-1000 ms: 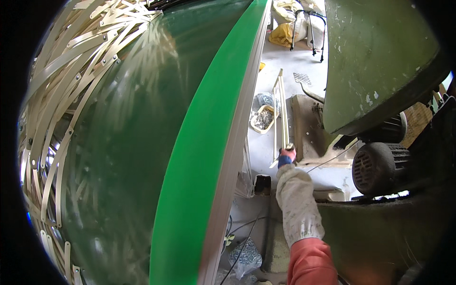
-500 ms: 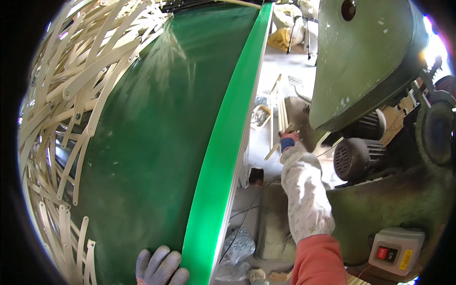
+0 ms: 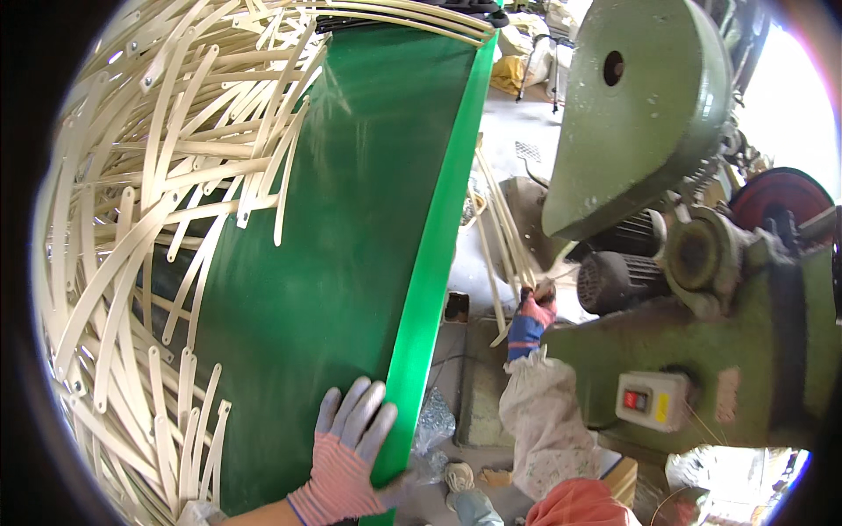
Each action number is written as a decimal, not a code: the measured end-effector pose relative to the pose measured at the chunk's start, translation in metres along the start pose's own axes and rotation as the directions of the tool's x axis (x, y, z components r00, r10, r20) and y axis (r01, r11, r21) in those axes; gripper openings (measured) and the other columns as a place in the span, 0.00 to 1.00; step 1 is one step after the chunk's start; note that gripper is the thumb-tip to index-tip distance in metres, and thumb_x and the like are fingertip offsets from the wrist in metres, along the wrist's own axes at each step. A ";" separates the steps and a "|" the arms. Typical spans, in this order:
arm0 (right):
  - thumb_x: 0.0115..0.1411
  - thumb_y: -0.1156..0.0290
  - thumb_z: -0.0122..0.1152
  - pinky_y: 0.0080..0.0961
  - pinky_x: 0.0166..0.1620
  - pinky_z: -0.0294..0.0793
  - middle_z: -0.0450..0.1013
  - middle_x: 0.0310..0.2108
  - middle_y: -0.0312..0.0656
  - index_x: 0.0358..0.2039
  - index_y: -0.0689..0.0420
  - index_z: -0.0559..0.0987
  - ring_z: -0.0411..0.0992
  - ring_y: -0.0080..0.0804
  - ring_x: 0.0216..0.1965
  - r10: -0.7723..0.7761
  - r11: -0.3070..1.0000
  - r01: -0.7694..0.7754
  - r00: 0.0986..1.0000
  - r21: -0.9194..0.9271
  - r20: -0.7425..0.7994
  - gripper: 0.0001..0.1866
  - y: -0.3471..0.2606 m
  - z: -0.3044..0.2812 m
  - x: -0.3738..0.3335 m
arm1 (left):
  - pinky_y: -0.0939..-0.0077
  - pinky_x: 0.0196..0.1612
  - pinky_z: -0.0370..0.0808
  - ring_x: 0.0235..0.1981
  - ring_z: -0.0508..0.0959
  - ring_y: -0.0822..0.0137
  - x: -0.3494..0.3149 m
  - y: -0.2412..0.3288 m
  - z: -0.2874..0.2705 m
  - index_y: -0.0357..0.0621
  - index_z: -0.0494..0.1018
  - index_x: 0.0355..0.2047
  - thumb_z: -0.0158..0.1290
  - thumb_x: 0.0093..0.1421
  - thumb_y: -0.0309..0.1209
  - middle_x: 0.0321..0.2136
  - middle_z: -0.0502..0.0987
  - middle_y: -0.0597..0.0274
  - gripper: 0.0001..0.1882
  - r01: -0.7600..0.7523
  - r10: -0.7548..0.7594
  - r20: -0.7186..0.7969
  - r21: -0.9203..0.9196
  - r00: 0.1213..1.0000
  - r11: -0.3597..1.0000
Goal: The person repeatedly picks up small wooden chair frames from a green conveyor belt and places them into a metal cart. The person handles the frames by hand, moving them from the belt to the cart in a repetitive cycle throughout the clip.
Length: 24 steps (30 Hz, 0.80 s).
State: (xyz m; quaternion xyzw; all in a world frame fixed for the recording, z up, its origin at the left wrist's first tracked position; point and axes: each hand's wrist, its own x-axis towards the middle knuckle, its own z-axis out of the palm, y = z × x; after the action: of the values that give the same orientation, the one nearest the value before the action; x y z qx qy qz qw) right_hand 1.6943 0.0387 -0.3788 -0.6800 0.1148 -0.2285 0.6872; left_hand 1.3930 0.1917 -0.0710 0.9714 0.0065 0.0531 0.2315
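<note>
My left hand (image 3: 346, 460), in a striped glove with grey fingers, lies open on the green tabletop (image 3: 303, 280), beside its bright green right edge (image 3: 421, 307). My right hand (image 3: 532, 317), in a red and blue glove, is closed around a bunch of long cream slats (image 3: 500, 215). These slats slant away from me over the floor, between the table and the green machine (image 3: 640, 114). On the table's left side lies a tangled heap of similar slats (image 3: 132, 219) with rounded ends, several with holes or rivets.
The machine's motor (image 3: 618, 279) and a switch box (image 3: 652, 401) with a red button are right of my right arm. Clear plastic bags (image 3: 432, 425) lie on the floor by the table. Dark bundled pieces (image 3: 412, 13) are at the table's far end. A yellow sack (image 3: 509, 74) sits beyond.
My right hand has drawn nearer to me with the slats in it. More of my left hand shows, farther up on the table by its edge. The whole view has shifted.
</note>
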 end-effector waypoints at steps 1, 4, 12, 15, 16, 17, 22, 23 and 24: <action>0.45 0.81 0.61 0.25 0.34 0.71 0.72 0.29 0.36 0.37 0.62 0.74 0.70 0.26 0.31 0.128 0.971 -0.150 0.984 0.189 0.124 0.16 -0.025 -0.033 -0.015 | 0.46 0.56 0.47 0.56 0.56 0.44 -0.001 0.000 0.000 0.36 0.56 0.51 0.56 0.37 0.43 0.53 0.57 0.41 0.41 -0.005 0.004 0.028 0.021 1.000 1.000; 0.46 0.79 0.63 0.21 0.34 0.70 0.72 0.32 0.37 0.38 0.64 0.72 0.69 0.25 0.32 0.099 0.992 -0.093 0.993 0.087 -0.059 0.17 -0.101 -0.088 -0.065 | 0.46 0.55 0.50 0.56 0.57 0.46 -0.008 0.000 0.002 0.37 0.60 0.49 0.56 0.39 0.43 0.52 0.59 0.45 0.38 -0.031 0.030 -0.038 -0.024 0.999 0.999; 0.43 0.84 0.60 0.20 0.29 0.71 0.68 0.25 0.35 0.30 0.60 0.70 0.67 0.20 0.24 0.382 0.892 -0.407 0.911 0.195 0.154 0.13 -0.280 -0.228 -0.214 | 0.49 0.57 0.51 0.54 0.59 0.48 -0.027 0.004 0.011 0.36 0.64 0.45 0.58 0.38 0.37 0.50 0.61 0.46 0.32 -0.150 0.159 -0.259 0.056 0.953 0.987; 0.41 0.86 0.61 0.20 0.30 0.70 0.68 0.26 0.32 0.29 0.60 0.70 0.65 0.19 0.26 0.463 0.886 -0.463 0.880 -0.031 0.107 0.14 -0.335 -0.307 -0.254 | 0.49 0.56 0.52 0.51 0.62 0.48 -0.033 0.018 0.005 0.39 0.67 0.41 0.58 0.37 0.37 0.47 0.64 0.48 0.28 -0.164 0.193 -0.276 0.125 0.942 0.979; 0.42 0.85 0.60 0.21 0.32 0.70 0.69 0.27 0.33 0.30 0.60 0.70 0.66 0.18 0.28 0.430 0.902 -0.430 0.898 -0.026 0.092 0.13 -0.351 -0.336 -0.268 | 0.51 0.56 0.54 0.49 0.63 0.47 -0.036 0.026 0.005 0.41 0.68 0.40 0.57 0.38 0.36 0.46 0.65 0.49 0.26 -0.202 0.253 -0.312 0.185 0.916 0.962; 0.43 0.85 0.60 0.21 0.34 0.70 0.69 0.27 0.34 0.30 0.60 0.70 0.66 0.18 0.29 0.438 0.899 -0.438 0.898 0.005 0.052 0.13 -0.369 -0.365 -0.284 | 0.55 0.58 0.52 0.52 0.61 0.48 -0.042 0.033 0.000 0.39 0.66 0.44 0.56 0.40 0.38 0.49 0.65 0.50 0.29 -0.245 0.294 -0.277 0.198 0.915 0.949; 0.45 0.82 0.59 0.16 0.39 0.65 0.68 0.29 0.29 0.32 0.60 0.71 0.63 0.13 0.34 0.412 0.904 -0.427 0.877 0.008 0.247 0.12 -0.479 -0.536 -0.332 | 0.62 0.63 0.29 0.63 0.40 0.55 -0.115 0.138 0.047 0.34 0.46 0.59 0.44 0.39 0.67 0.61 0.44 0.46 0.57 -0.899 0.738 0.513 0.236 0.438 0.369; 0.46 0.81 0.59 0.18 0.41 0.66 0.69 0.30 0.30 0.33 0.60 0.71 0.63 0.14 0.35 0.451 0.893 -0.435 0.861 -0.119 0.234 0.12 -0.498 -0.567 -0.338 | 0.62 0.63 0.33 0.63 0.41 0.55 -0.143 0.161 0.066 0.34 0.48 0.58 0.52 0.39 0.60 0.60 0.46 0.48 0.55 -0.922 0.805 0.456 0.113 0.378 0.369; 0.46 0.79 0.59 0.19 0.42 0.66 0.70 0.31 0.32 0.34 0.60 0.71 0.64 0.16 0.35 0.458 0.888 -0.434 0.858 -0.149 0.233 0.13 -0.516 -0.590 -0.348 | 0.62 0.63 0.34 0.62 0.42 0.55 -0.165 0.184 0.082 0.35 0.47 0.58 0.54 0.39 0.59 0.60 0.45 0.49 0.55 -0.920 0.826 0.433 0.017 0.361 0.393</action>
State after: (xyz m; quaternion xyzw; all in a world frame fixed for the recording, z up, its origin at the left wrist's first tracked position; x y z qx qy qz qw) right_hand 1.0339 -0.3027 0.0486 -0.6894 0.1876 0.0343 0.6989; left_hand 1.2352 -0.0153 -0.0773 0.8343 -0.5501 -0.0091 0.0359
